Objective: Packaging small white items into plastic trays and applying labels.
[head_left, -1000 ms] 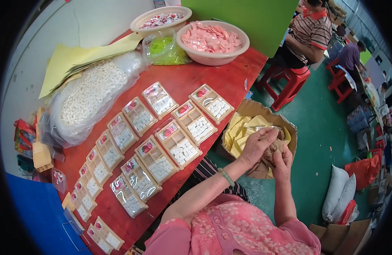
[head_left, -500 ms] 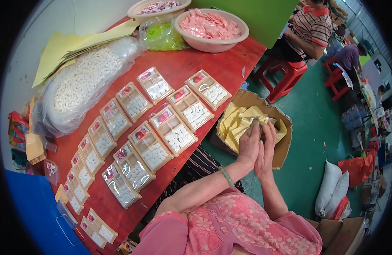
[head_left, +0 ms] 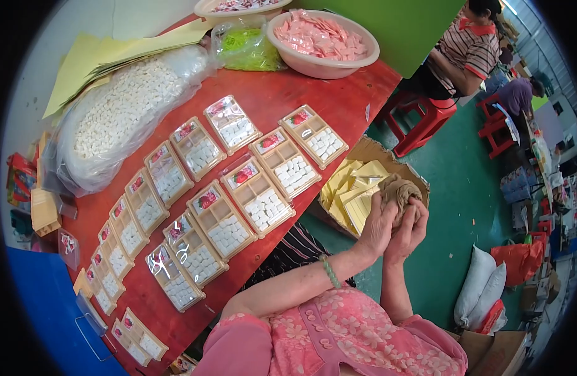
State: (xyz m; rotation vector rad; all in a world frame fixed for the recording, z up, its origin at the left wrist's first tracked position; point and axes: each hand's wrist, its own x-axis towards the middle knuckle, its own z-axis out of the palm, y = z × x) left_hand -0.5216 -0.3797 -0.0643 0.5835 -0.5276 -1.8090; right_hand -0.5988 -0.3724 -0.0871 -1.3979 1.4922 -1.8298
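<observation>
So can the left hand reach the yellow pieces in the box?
Probably yes: the cardboard box is open on top and the left hand is close to the yellow pieces, though it seems busy holding brown cloth.

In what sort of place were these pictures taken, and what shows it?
Probably a packing workshop: rows of divided trays holding white pieces, a basin of pink pieces, and another person seated on a red stool.

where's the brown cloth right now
In the head view, right of centre, the brown cloth is held between the left hand and right hand, over the open cardboard box of yellow pieces.
</observation>
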